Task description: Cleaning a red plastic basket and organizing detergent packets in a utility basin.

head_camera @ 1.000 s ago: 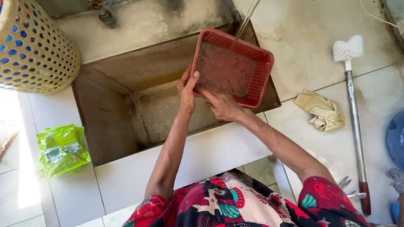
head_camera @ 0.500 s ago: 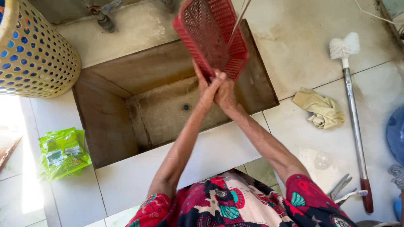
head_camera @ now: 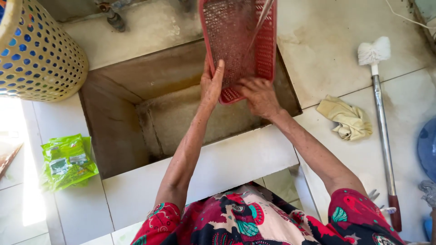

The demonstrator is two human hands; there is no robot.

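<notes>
A red perforated plastic tray (head_camera: 238, 43) is held upright over a sunken concrete basin (head_camera: 118, 131). My left hand (head_camera: 211, 85) grips the tray's lower left edge, fingers along its face. My right hand (head_camera: 260, 96) holds the lower right corner from below. A thin stream of water (head_camera: 262, 18) runs down across the tray's upper right part.
A yellow perforated laundry basket (head_camera: 38, 50) stands at the upper left. Green plastic packets (head_camera: 67, 161) lie on the white tiles at the left. To the right lie a crumpled yellowish cloth (head_camera: 347, 119) and a long-handled white brush (head_camera: 380, 113). A tap (head_camera: 111, 13) sits behind the basin.
The tray has been swung from lying tilted over the basin to standing upright under the water stream. Both hands rose with it and shifted to its lower edge.
</notes>
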